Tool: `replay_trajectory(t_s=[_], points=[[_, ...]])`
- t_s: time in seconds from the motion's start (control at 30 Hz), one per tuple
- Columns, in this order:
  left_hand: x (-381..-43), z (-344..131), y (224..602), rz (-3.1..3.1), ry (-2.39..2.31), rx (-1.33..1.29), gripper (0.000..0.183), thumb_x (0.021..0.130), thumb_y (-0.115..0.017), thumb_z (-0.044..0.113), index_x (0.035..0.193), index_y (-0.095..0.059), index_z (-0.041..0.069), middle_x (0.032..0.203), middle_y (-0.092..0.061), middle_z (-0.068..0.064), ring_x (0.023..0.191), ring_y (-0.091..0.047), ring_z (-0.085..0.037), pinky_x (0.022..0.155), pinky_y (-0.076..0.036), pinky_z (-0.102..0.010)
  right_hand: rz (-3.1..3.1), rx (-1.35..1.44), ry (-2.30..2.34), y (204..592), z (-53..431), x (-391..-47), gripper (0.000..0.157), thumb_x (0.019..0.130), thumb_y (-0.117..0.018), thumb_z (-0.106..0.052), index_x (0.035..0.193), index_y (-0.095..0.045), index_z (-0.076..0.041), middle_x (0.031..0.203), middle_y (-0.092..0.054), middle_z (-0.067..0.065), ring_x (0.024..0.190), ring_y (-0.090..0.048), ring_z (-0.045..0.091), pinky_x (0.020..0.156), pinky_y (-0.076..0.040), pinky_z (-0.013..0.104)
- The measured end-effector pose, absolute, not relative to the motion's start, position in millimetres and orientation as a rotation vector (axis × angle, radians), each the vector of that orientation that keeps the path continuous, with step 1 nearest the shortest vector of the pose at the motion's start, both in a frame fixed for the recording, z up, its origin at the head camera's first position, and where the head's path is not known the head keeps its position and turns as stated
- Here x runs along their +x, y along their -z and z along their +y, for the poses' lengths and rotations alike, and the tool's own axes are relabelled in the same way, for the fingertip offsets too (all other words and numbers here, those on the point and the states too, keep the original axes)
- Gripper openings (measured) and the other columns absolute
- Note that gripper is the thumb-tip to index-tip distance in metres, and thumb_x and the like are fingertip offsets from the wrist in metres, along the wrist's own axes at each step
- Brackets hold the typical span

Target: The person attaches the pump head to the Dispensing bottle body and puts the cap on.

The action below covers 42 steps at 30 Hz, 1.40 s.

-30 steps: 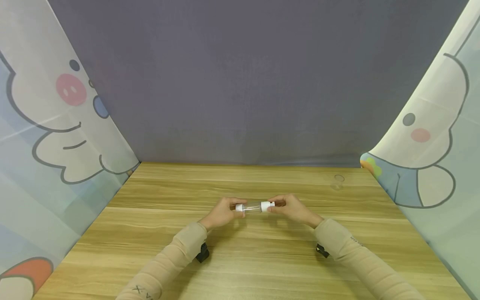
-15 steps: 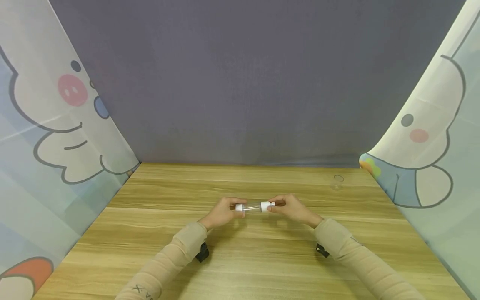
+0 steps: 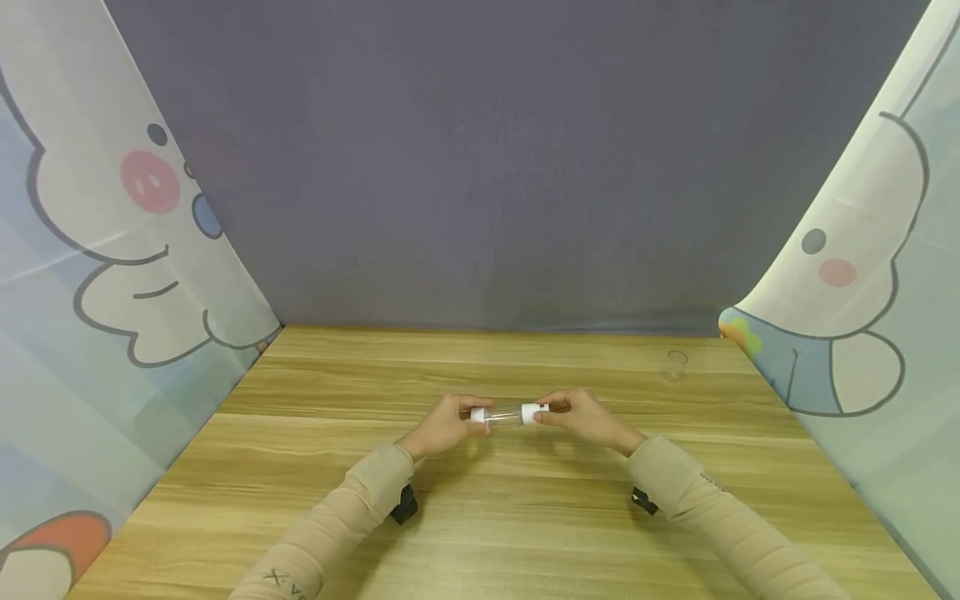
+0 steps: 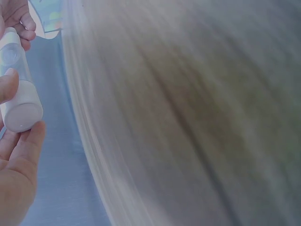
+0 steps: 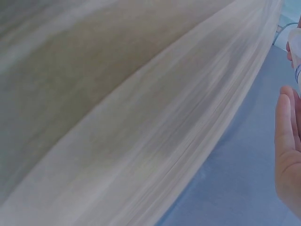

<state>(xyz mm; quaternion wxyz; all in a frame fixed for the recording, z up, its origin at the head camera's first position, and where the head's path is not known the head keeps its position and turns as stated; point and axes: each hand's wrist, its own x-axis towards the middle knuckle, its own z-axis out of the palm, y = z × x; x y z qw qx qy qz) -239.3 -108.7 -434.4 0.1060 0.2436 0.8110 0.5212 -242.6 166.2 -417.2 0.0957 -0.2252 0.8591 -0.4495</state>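
Note:
A clear bottle (image 3: 503, 416) with a white part at each end lies level between the two hands, over the middle of the table. My left hand (image 3: 446, 426) pinches the white base (image 4: 23, 110) between thumb and fingers; its flat round end faces the left wrist camera. At the other end, my right hand (image 3: 586, 417) grips the white top (image 3: 531, 413) with thumb and fingers. The right wrist view catches only the edge of that hand and a bit of the bottle. No contents show through the clear wall.
A small transparent cup-like piece (image 3: 675, 365) stands at the back right of the wooden table (image 3: 480, 517). A dark grey curtain (image 3: 480, 167) hangs behind the table. Cartoon-printed sheets (image 3: 150, 275) flank both sides.
Both hands and the bottle keep their place. The white top in the right hand looks slightly turned. The head view has shifted a little.

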Motion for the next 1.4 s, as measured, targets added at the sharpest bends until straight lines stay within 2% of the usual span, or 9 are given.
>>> replay_trajectory(t_s=[0.3, 0.47, 0.7, 1.1, 1.4], points=[[-238.4, -108.6, 433.5, 2.392, -1.530, 0.709, 0.042, 0.092, -0.070, 0.002, 0.132, -0.060, -0.007, 0.135, -0.058, -0.025, 0.123, -0.055, -0.045, 0.101, -0.049, -0.052, 2.536, -0.631, 1.339, 417.4, 166.1, -241.4, 0.043, 0.097, -0.068, -0.022, 0.124, -0.063, 0.011, 0.118, -0.067, 0.025, 0.110, -0.064, 0.039, 0.092, -0.055, 0.052], [-239.0, -107.8, 432.3, 2.412, -1.521, 0.715, 0.042, 0.091, -0.071, 0.002, 0.131, -0.061, -0.007, 0.133, -0.059, -0.024, 0.121, -0.056, -0.043, 0.100, -0.051, -0.048, 2.531, -0.645, 1.346, 414.7, 165.9, -239.8, 0.044, 0.097, -0.068, -0.022, 0.126, -0.062, 0.011, 0.119, -0.066, 0.026, 0.111, -0.063, 0.041, 0.092, -0.055, 0.053], [-239.1, -107.8, 431.0, 2.408, -1.532, 0.691, 0.041, 0.091, -0.070, 0.002, 0.131, -0.061, -0.006, 0.135, -0.058, -0.024, 0.123, -0.055, -0.045, 0.099, -0.052, -0.048, 2.519, -0.668, 1.367, 414.5, 165.7, -240.0, 0.046, 0.096, -0.070, -0.021, 0.128, -0.061, 0.010, 0.119, -0.066, 0.024, 0.109, -0.065, 0.038, 0.089, -0.057, 0.048], [-240.0, -107.4, 431.1, 2.413, -1.528, 0.732, 0.041, 0.091, -0.071, 0.001, 0.130, -0.061, -0.008, 0.133, -0.059, -0.024, 0.123, -0.055, -0.044, 0.101, -0.050, -0.050, 2.510, -0.727, 1.476, 414.7, 167.7, -241.6, 0.043, 0.091, -0.074, -0.007, 0.124, -0.060, 0.016, 0.122, -0.064, 0.029, 0.107, -0.065, 0.040, 0.087, -0.059, 0.041], [-239.7, -107.4, 429.6, 2.411, -1.533, 0.750, 0.042, 0.091, -0.070, 0.000, 0.130, -0.060, -0.010, 0.134, -0.058, -0.026, 0.122, -0.055, -0.045, 0.102, -0.049, -0.051, 2.515, -0.729, 1.449, 411.9, 167.3, -239.9, 0.040, 0.092, -0.073, -0.007, 0.124, -0.061, 0.014, 0.121, -0.064, 0.029, 0.106, -0.066, 0.039, 0.086, -0.059, 0.043]])
